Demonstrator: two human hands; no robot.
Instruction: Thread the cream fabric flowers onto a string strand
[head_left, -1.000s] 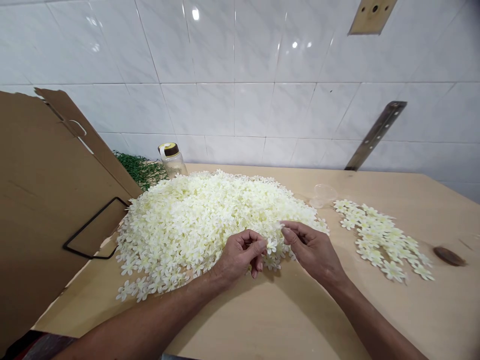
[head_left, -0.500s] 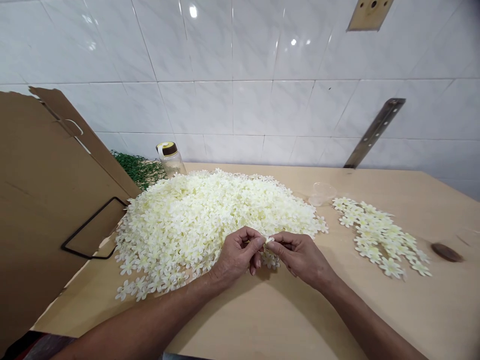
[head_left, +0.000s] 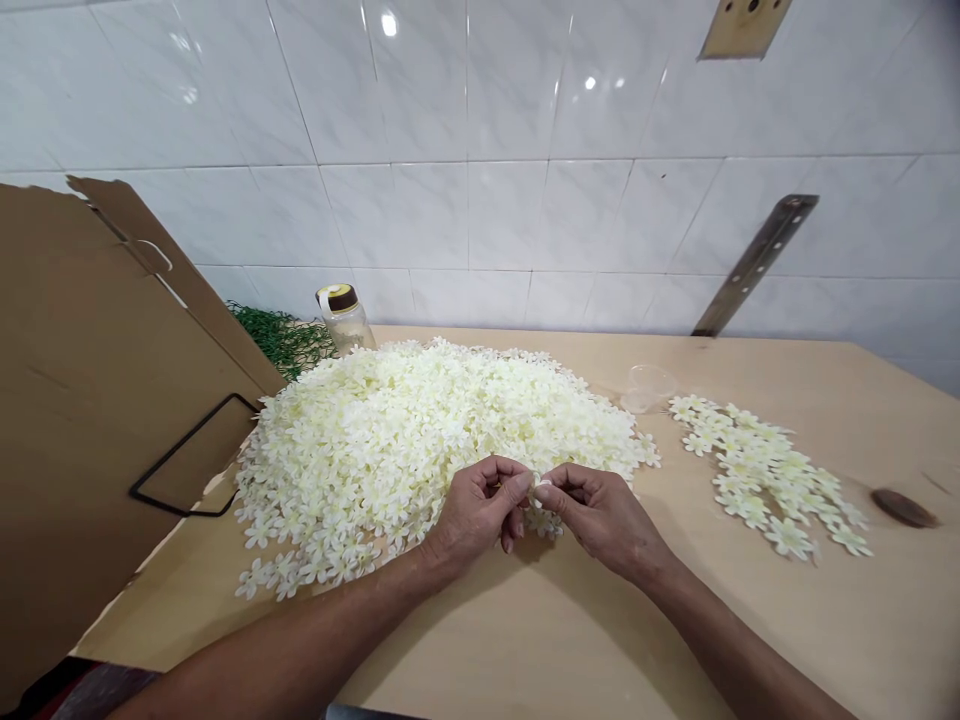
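Observation:
A large heap of small white-yellow artificial flowers covers the middle of the table. At its front edge, my left hand and my right hand meet fingertip to fingertip. Between them is one small white flower, pinched from both sides by thumbs and index fingers, which partly hide it. To the right lies a smaller, flatter patch of the same flowers.
A cardboard box with a black wire frame stands at left. Behind the heap are green netting and a clear bottle. Clear plastic lies back right, a dark oval spot far right. A metal bracket meets the tiled wall.
The view has shifted very slightly. Both hands stay together at the heap's front, with the pinched flower a little more covered by the fingers.

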